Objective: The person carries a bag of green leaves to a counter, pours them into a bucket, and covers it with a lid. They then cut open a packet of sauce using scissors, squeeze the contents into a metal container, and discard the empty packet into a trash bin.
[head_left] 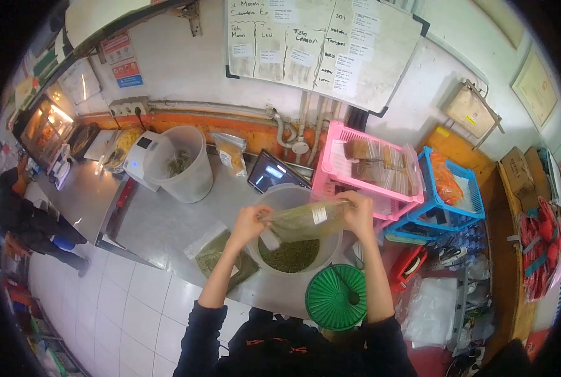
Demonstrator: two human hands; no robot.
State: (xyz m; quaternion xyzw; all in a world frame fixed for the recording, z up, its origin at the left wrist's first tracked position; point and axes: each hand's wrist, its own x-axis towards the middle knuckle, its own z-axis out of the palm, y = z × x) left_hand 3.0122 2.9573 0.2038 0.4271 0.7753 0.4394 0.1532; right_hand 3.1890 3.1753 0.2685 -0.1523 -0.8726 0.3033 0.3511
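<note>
A clear plastic bag with green contents and a white label is stretched between my two hands. My left hand grips its left end, and my right hand grips its right corner. Beneath the bag stands a translucent tub with dark green flakes at its bottom. Another bag of green material lies on the steel table left of the tub. In front of the tub, to its right, is a round green lid with a black spoon on it.
Behind the tub stands a tablet. A tall clear bin and a white scale are at the left. Pink and blue baskets hold bags at the right. A person is at the far left.
</note>
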